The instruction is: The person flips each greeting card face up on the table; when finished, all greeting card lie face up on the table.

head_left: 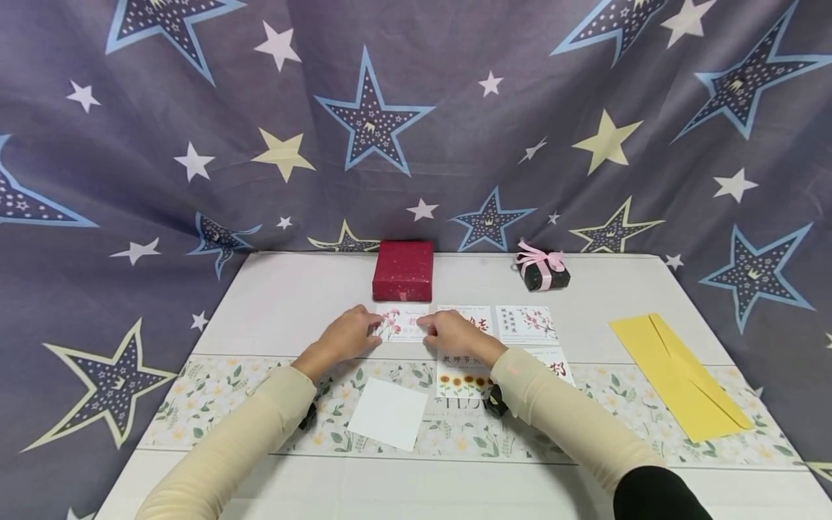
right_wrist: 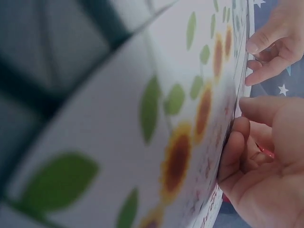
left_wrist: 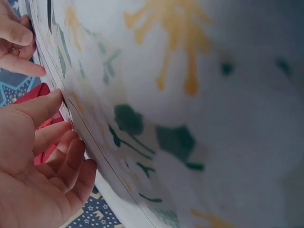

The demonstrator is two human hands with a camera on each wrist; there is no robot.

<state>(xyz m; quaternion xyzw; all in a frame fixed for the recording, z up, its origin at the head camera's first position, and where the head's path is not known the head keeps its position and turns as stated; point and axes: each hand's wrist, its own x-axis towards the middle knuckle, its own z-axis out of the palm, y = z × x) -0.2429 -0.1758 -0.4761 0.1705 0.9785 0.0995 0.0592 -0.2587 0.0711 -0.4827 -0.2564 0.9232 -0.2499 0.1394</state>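
Observation:
A white card with pink flowers [head_left: 392,326] lies flat on the table between both hands. My left hand [head_left: 349,334] touches its left edge, thumb and forefinger apart. At its right edge is my right hand [head_left: 460,335], fingertips down on the card. Both wrist views show the fingers loosely bent against the surface. Under the right wrist lies a sunflower card [head_left: 455,386], partly covered. A card with red writing [head_left: 482,315] is partly hidden behind the right hand, and a blossom-branch card [head_left: 526,323] lies to its right. Another card [head_left: 557,365] shows beside the right sleeve.
Behind the cards stands a dark red box [head_left: 403,271]. A small black box with a pink ribbon [head_left: 544,271] sits at the back right. One blank white card [head_left: 388,414] lies in front, and a yellow envelope [head_left: 681,375] at the right. A star-patterned cloth [head_left: 455,144] hangs behind.

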